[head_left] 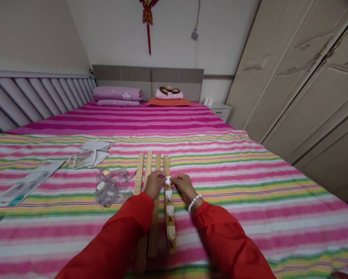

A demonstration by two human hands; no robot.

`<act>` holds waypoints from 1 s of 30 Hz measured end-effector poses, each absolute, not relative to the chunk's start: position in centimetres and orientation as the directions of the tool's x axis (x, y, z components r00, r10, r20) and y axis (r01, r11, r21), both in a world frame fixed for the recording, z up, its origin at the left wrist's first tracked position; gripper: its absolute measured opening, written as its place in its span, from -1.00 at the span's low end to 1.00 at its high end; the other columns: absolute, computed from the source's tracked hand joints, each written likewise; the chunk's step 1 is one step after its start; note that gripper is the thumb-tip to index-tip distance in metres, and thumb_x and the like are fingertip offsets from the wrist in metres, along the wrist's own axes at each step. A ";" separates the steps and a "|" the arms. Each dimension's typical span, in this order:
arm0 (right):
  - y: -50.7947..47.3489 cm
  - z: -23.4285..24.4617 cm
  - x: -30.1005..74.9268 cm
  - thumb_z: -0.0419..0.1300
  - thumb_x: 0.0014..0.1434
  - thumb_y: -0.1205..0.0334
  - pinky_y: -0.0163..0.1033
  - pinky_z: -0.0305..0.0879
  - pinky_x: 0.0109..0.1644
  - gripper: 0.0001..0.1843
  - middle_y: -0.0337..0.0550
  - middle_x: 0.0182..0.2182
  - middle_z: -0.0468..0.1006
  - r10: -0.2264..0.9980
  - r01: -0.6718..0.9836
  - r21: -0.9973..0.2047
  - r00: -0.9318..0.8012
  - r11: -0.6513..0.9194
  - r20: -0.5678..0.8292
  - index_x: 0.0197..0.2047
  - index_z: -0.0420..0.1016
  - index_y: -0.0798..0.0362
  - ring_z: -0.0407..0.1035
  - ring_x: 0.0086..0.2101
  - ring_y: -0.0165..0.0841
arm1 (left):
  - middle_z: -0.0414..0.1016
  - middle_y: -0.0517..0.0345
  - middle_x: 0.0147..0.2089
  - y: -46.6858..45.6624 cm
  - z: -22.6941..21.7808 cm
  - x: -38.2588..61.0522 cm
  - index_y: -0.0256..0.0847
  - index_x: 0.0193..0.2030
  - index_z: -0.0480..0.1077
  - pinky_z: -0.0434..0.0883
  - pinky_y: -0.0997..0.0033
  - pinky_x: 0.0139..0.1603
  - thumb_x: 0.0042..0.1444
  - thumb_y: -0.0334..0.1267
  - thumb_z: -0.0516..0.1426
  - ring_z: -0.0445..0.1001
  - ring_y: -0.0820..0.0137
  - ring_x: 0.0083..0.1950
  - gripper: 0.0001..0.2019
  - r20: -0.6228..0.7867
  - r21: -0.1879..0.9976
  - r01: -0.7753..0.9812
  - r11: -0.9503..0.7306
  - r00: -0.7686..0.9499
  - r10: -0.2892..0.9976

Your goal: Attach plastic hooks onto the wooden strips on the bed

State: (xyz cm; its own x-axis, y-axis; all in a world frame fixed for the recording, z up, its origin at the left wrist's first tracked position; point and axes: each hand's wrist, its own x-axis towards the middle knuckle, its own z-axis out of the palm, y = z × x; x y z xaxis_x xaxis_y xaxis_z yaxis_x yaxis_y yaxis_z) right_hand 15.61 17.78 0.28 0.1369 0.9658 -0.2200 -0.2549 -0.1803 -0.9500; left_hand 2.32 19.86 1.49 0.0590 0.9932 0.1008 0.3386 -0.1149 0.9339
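A small white hook (pixel 168 181) sits near the far part of a narrow wooden strip (pixel 167 166) on the bed. My left hand (pixel 154 185) pinches its left edge, with the fingers closed. From the other side my right hand (pixel 185 186), wearing a white bead bracelet (pixel 194 201), pinches the right edge. Nearer to me on the same strip, a white hook (pixel 168 195) and two cream hooks, one in the middle (pixel 170 211) and one at the near end (pixel 170 233), stand in a row. Several more wooden strips (pixel 139 180), with dotted holes, lie parallel under my left forearm.
Left of the strips lie clear plastic bags of hooks (pixel 108 193). Beyond them is a pile of white packets (pixel 95 151), and farther left a long flat package (pixel 28 184). The striped bedsheet (pixel 249 186) spreads under everything. Wardrobe doors (pixel 313 77) rise on the right.
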 end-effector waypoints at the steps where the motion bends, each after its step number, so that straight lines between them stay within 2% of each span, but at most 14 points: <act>1: 17.8 0.2 15.6 0.26 -0.25 0.36 -0.42 0.20 -0.66 -0.92 -0.29 -0.79 0.43 0.964 -0.253 -0.950 0.143 -0.182 -0.223 -0.66 0.42 0.11 0.26 -0.73 -0.51 | 0.49 0.20 -0.51 19.8 1.4 2.4 -0.28 -0.48 0.45 0.38 0.46 -0.36 -0.17 -0.40 0.17 0.46 0.44 -0.43 -0.95 0.113 0.923 0.364 -0.128 0.061 0.992; 11: 18.2 0.0 15.2 0.21 -0.23 0.40 -0.41 0.21 -0.66 -0.88 -0.32 -0.83 0.39 0.950 -0.232 -0.947 0.167 -0.222 -0.264 -0.69 0.35 0.09 0.23 -0.76 -0.51 | 0.53 0.13 -0.45 19.8 0.9 2.6 -0.29 -0.42 0.50 0.38 0.47 -0.34 -0.08 -0.44 0.12 0.47 0.43 -0.39 -0.88 0.153 0.843 0.506 -0.181 0.096 0.983; 19: 18.3 -0.3 15.2 0.21 -0.21 0.41 -0.42 0.17 -0.67 -0.86 -0.34 -0.84 0.37 0.943 -0.224 -0.946 0.182 -0.235 -0.278 -0.68 0.34 0.08 0.22 -0.76 -0.50 | 0.47 0.13 -0.41 19.8 0.0 2.6 -0.30 -0.41 0.51 0.36 0.48 -0.30 -0.04 -0.47 0.12 0.41 0.48 -0.40 -0.87 0.265 0.753 0.595 -0.280 0.116 0.957; 24: 18.4 -0.8 15.1 0.21 -0.22 0.42 -0.40 0.17 -0.67 -0.84 -0.33 -0.85 0.36 0.938 -0.224 -0.944 0.197 -0.242 -0.287 -0.70 0.31 0.06 0.22 -0.76 -0.49 | 0.44 0.13 -0.38 19.7 0.2 2.6 -0.29 -0.39 0.53 0.37 0.45 -0.25 -0.01 -0.48 0.12 0.41 0.47 -0.36 -0.85 0.280 0.714 0.630 -0.304 0.141 0.949; 27: 18.3 -0.9 15.0 0.20 -0.22 0.41 -0.41 0.15 -0.68 -0.84 -0.34 -0.85 0.35 0.937 -0.227 -0.944 0.202 -0.237 -0.284 -0.69 0.30 0.06 0.22 -0.76 -0.49 | 0.46 0.07 -0.35 19.4 0.4 2.5 -0.29 -0.36 0.54 0.38 0.41 -0.20 0.03 -0.47 0.09 0.43 0.41 -0.31 -0.82 0.275 0.665 0.666 -0.339 0.203 0.940; 30: 18.2 -0.8 15.0 0.20 -0.22 0.39 -0.40 0.14 -0.69 -0.84 -0.34 -0.85 0.34 0.940 -0.229 -0.946 0.201 -0.230 -0.277 -0.69 0.29 0.06 0.20 -0.77 -0.49 | 0.51 0.02 -0.24 18.7 0.7 2.3 -0.24 -0.28 0.55 0.37 0.34 -0.09 0.10 -0.48 0.01 0.43 0.35 -0.18 -0.73 0.312 0.573 0.688 -0.445 0.319 0.895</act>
